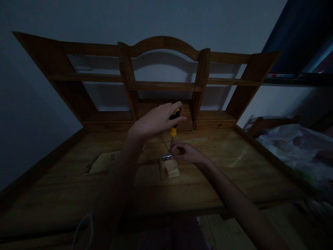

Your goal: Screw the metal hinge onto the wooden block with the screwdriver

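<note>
My left hand (158, 119) is wrapped round the yellow and black handle of a screwdriver (173, 128) held upright, its shaft pointing down at a small metal bracket (167, 157). The bracket lies on top of a small pale wood block (169, 168) standing on the wooden desk (208, 180). My right hand (187, 151) rests beside the bracket with its fingers curled, pressing against the bracket and the block's top right edge. The screwdriver's tip is hidden between the bracket and my right fingers.
A thin flat wood board (122, 158) lies on the desk behind the block. A wooden shelf hutch (163, 83) rises at the desk's back. A white cable (83, 227) loops at the front left edge. To the right lies crumpled plastic sheeting (293, 146). The room is dim.
</note>
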`<state>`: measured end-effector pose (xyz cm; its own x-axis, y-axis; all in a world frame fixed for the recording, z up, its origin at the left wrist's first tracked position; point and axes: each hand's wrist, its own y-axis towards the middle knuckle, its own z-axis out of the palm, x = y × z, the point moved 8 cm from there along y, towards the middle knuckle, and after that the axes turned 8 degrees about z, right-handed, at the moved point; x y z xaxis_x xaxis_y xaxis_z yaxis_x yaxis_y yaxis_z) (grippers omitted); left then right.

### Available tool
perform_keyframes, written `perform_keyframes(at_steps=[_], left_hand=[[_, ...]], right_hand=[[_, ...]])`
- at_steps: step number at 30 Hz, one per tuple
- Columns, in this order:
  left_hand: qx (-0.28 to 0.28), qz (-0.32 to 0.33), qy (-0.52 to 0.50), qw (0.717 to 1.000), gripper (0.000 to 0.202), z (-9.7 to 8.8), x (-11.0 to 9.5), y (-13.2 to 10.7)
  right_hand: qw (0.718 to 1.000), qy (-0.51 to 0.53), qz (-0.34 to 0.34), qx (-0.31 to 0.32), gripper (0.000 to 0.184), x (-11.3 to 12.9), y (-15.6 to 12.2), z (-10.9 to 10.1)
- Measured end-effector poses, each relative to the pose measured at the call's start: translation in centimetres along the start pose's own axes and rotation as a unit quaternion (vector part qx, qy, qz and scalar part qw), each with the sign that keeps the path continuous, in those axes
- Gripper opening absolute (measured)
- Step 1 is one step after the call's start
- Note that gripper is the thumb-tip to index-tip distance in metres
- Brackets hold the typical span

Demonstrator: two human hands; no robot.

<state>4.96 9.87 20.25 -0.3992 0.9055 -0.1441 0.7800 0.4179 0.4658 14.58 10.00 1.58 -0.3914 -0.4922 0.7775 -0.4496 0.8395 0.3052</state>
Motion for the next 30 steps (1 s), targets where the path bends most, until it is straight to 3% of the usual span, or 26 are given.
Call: perform_keyframes(at_steps=[8,12,19,25,30], left_hand=[[0.055,0.051,-0.103,0.992,0.041,0.9,0.0,-0.2],[0.052,0.054,-0.117,0.99,0.037,0.6,-0.1,-0.3],[0.025,0.044,-0.063,0.997,0.031,-0.2,-0.1,-0.1],[-0.005,-0.021,0.021,1.0,0.029,0.0,0.4,-0.1],[0.029,-0.017,-0.019,0.999,0.031,0.5,-0.4,-0.1]], right_hand=[[1.0,0.009,-0.009,0.003,0.022,0.2,0.0,0.0],[1.0,0.008,-0.015,-0.001,0.023,0.0,0.0,-0.1],[1.0,0.005,-0.014,0.0,0.022,0.1,0.0,-0.1],[1.0,0.001,-0.011,-0.002,0.02,0.1,0.0,0.0],[1.0,0.004,-0.004,0.003,0.022,0.1,0.1,0.0]])
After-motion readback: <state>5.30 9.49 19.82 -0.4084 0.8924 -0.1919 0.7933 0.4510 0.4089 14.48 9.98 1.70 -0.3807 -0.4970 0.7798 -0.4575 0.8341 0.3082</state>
